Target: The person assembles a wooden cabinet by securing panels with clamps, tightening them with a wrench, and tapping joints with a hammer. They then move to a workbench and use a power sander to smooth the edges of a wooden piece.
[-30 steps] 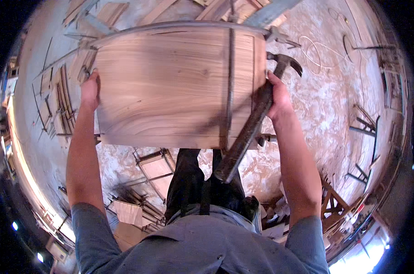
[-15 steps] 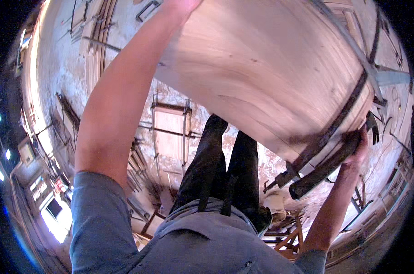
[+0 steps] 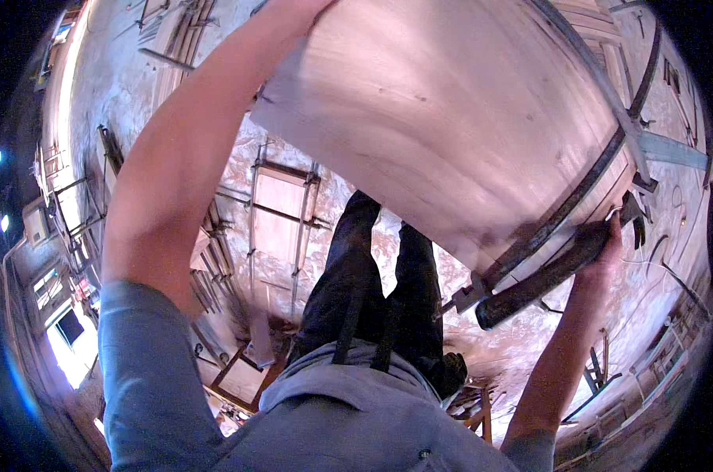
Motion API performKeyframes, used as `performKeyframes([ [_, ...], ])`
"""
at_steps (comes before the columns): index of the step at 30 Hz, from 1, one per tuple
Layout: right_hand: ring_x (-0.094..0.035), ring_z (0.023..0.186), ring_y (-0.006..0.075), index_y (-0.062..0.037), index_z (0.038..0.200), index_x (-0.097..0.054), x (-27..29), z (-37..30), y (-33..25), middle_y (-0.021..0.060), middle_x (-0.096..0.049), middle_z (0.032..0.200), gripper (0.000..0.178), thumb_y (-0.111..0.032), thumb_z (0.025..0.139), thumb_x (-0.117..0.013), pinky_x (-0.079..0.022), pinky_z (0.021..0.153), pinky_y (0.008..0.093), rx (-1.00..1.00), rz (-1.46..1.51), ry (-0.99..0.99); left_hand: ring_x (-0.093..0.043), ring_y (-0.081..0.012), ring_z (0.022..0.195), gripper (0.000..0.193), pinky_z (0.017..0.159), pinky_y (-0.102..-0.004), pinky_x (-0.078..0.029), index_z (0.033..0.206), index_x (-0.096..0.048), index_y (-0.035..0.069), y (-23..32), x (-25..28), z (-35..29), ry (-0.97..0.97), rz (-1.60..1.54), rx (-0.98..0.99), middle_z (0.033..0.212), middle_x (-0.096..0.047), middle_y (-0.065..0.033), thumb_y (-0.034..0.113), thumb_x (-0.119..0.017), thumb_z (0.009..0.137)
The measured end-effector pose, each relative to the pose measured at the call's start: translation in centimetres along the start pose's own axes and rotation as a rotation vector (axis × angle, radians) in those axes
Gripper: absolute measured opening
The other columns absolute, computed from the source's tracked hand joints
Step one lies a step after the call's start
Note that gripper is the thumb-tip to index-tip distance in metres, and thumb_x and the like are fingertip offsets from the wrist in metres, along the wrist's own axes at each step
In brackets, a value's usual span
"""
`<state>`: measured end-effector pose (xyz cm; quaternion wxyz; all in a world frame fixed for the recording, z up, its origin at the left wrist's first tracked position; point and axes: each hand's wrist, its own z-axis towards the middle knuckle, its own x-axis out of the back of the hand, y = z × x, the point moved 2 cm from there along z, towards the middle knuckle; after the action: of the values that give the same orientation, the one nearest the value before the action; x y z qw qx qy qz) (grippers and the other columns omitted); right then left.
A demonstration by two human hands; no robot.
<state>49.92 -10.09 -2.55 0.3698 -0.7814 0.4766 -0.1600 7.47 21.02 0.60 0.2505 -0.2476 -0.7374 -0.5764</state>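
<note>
A wide, pale wooden panel (image 3: 451,118) fills the upper middle, tilted. Metal bar clamps cross it; one dark clamp bar (image 3: 561,208) runs along its right edge. In my right hand (image 3: 604,256) is a claw hammer (image 3: 530,283), its dark handle pointing down and left beside that clamp bar and its claw head beyond my fingers. My left arm reaches up to the panel's far left corner. Only a sliver of my left hand (image 3: 313,9) shows at the upper edge, by the panel; its fingers are out of sight.
On the stained floor beneath lies another clamped wooden panel (image 3: 279,208), left of my legs. Stacked boards (image 3: 175,55) stand at the upper left, with more boards (image 3: 596,31) at the upper right. A small wooden frame (image 3: 242,377) sits at the lower left.
The view has shifted, and the panel with its clamps sits slightly further left and lower. My right hand, still holding the hammer, has moved slightly left.
</note>
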Motion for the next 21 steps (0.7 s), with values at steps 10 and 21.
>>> performKeyframes([
  [10, -0.061, 0.059, 0.0208, -0.0069, 0.103, -0.057, 2.4, 1.8, -1.4, 0.0025, -0.06, 0.069, 0.033, -0.037, 0.091, -0.056, -0.049, 0.053, 0.035, 0.012, -0.162, -0.138, -0.062, -0.0348, 0.098, 0.061, 0.086, -0.0396, -0.047, 0.109, -0.06, -0.012, 0.2, 4.9, -13.2, 0.184, 0.003, 0.207, 0.104, -0.065, -0.026, 0.045, -0.054, 0.087],
  [21, -0.051, 0.058, 0.0187, -0.0059, 0.106, -0.053, 3.4, -2.0, -3.3, 0.0047, -0.048, 0.077, 0.051, -0.052, 0.085, -0.06, -0.042, 0.046, 0.0335, 0.109, -0.383, -0.181, -0.056, -0.0233, 0.062, 0.048, 0.061, -0.0388, -0.044, 0.076, -0.059, -0.004, -10.5, 5.5, -30.4, 0.377, -0.158, 0.413, 0.062, -0.056, -0.0167, 0.04, -0.05, 0.094],
])
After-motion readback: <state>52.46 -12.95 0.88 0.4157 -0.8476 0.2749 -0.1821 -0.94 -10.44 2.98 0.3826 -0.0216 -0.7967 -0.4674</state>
